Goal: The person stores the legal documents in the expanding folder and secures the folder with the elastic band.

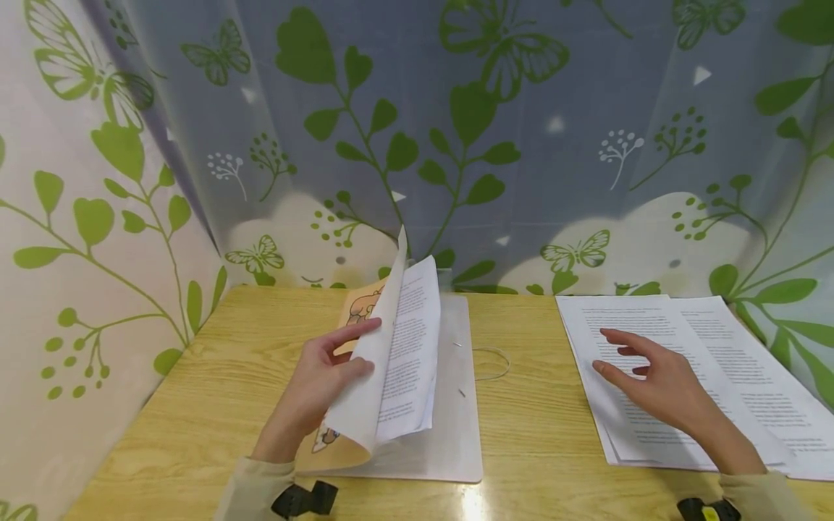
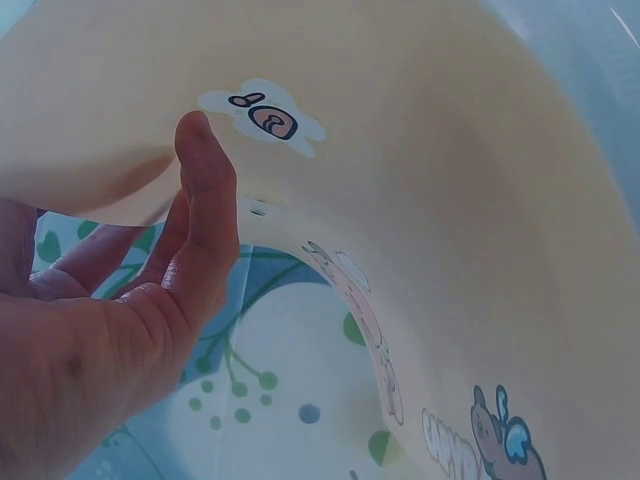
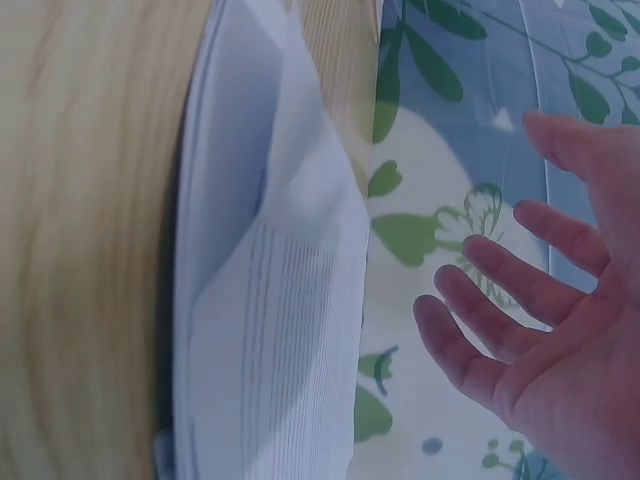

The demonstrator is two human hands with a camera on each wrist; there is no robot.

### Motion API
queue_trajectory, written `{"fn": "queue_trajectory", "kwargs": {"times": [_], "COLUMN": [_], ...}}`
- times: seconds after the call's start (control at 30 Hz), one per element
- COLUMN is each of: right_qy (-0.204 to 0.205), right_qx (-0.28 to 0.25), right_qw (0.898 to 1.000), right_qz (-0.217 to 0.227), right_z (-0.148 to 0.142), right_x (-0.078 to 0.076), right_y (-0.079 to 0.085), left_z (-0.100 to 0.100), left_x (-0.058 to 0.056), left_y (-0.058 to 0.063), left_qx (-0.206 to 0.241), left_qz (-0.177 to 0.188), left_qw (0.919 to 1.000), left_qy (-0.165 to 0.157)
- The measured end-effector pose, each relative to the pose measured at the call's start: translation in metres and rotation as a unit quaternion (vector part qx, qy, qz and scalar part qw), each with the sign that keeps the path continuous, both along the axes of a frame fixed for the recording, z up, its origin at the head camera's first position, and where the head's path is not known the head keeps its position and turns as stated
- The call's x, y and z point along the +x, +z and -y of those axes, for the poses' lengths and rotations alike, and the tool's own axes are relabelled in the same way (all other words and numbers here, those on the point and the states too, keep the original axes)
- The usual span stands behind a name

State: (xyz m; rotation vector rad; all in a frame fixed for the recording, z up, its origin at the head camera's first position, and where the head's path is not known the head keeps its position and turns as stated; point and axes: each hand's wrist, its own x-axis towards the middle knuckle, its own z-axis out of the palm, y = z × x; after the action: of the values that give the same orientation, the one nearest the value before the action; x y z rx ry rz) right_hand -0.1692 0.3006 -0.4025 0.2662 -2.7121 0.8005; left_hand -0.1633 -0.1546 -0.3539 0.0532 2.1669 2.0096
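My left hand pinches the lifted cover of a folder, thumb and fingers at the curled sheet. The cover is white inside and peach with cartoon animals outside; the left wrist view shows a fingertip against the peach cover. Printed pages stand slightly raised beside it, over the folder's pale back panel. My right hand hovers over a stack of printed sheets, fingers loosely bent and holding nothing. In the right wrist view the hand is apart from the sheets.
A thin cord loop sticks out from the folder's right side onto the wooden table. Two small metallic bits show on the back panel. More printed sheets lie fanned at far right. Patterned curtains stand behind and at both sides.
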Motion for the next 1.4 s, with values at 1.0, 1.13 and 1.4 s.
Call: {"fn": "queue_trajectory", "kwargs": {"times": [1.0,1.13,1.4], "right_qy": [-0.069,-0.084,-0.106], "right_qx": [0.052,0.066,0.099], "right_qw": [0.994,0.991,0.985], "right_qz": [0.067,0.081,0.097], "right_z": [-0.067,-0.077,-0.095], "right_x": [0.014,0.016,0.017], "right_y": [-0.014,-0.016,-0.021], "left_z": [0.000,-0.001,-0.001], "left_x": [0.001,0.001,0.001], "left_y": [0.003,0.003,0.003], "left_qx": [0.003,0.003,0.000], "left_qz": [-0.002,-0.002,-0.005], "left_qw": [1.0000,1.0000,1.0000], "left_qy": [-0.001,0.000,-0.002]}}
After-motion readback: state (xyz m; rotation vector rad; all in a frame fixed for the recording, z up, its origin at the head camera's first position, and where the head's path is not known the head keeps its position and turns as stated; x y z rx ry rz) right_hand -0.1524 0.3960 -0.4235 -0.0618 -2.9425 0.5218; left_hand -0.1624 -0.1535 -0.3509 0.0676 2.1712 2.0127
